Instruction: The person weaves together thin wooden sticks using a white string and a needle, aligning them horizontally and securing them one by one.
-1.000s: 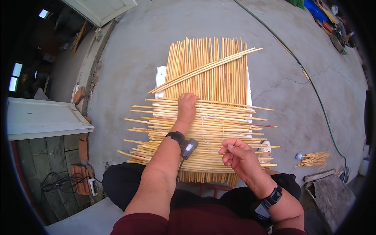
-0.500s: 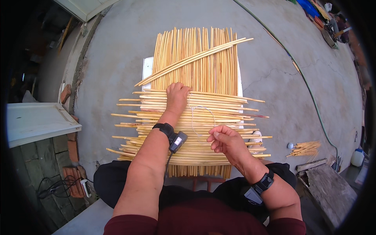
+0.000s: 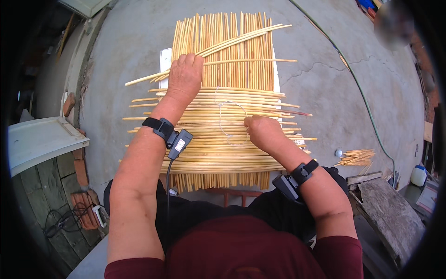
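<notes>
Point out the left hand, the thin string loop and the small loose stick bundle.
left hand (image 3: 185, 76), head view, back of hand.
thin string loop (image 3: 222, 109), head view, left strand.
small loose stick bundle (image 3: 357, 157), head view, middle.

A mat of pale yellow bamboo sticks lies flat, upright sticks beneath crosswise ones. Several loose sticks rest diagonally across its far part. A thin pale string loops over the crosswise rows.

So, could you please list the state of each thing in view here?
Left hand: closed on loose diagonal reeds.
Right hand: fist closed, pinching thin string.
Reed mat: flat, partly woven.
Small reed bundle: lying untouched on concrete.
Green hose: slack on ground.
</notes>
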`<action>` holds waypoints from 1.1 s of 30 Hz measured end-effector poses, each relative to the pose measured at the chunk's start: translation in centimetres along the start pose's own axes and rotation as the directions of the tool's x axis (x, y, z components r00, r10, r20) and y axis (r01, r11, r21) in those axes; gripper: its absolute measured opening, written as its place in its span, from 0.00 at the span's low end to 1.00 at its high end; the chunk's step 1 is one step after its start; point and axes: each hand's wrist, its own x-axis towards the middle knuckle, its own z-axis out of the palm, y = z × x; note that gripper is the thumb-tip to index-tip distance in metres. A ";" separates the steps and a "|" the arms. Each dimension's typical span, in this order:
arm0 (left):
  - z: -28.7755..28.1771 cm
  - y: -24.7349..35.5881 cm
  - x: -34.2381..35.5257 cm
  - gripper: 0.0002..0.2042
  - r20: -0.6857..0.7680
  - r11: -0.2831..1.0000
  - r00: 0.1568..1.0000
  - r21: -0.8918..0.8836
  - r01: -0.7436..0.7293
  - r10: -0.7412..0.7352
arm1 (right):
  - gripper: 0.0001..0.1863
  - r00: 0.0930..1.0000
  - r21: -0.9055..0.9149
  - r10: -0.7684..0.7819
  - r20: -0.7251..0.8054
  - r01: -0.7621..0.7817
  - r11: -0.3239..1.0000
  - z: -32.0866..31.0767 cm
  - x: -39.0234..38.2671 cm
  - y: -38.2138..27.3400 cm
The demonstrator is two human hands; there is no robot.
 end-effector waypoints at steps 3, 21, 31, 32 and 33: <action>-7.7 -0.4 0.8 0.05 -0.143 0.987 0.982 -0.126 0.104 -0.122 | 0.08 0.998 -0.064 -0.020 0.061 0.024 0.998 2.0 0.8 -0.1; -15.7 0.9 -5.7 0.04 0.587 -0.397 0.548 -0.808 0.435 -0.596 | 0.16 0.849 -0.180 -0.271 -0.453 0.210 0.961 5.4 6.9 0.6; -14.4 2.3 -4.6 0.04 0.653 -0.175 0.539 -0.707 0.685 -0.532 | 0.06 0.922 -0.108 -0.127 -0.365 0.093 0.990 5.0 8.4 -0.7; -14.1 1.9 -4.8 0.05 0.667 -0.171 0.528 -0.691 0.702 -0.526 | 0.06 0.975 0.366 0.081 -0.206 0.000 0.931 3.9 8.2 -1.2; -13.8 1.9 -4.8 0.05 0.669 -0.175 0.526 -0.689 0.703 -0.525 | 0.06 0.980 0.737 0.197 0.035 -0.158 0.658 2.8 7.9 -1.7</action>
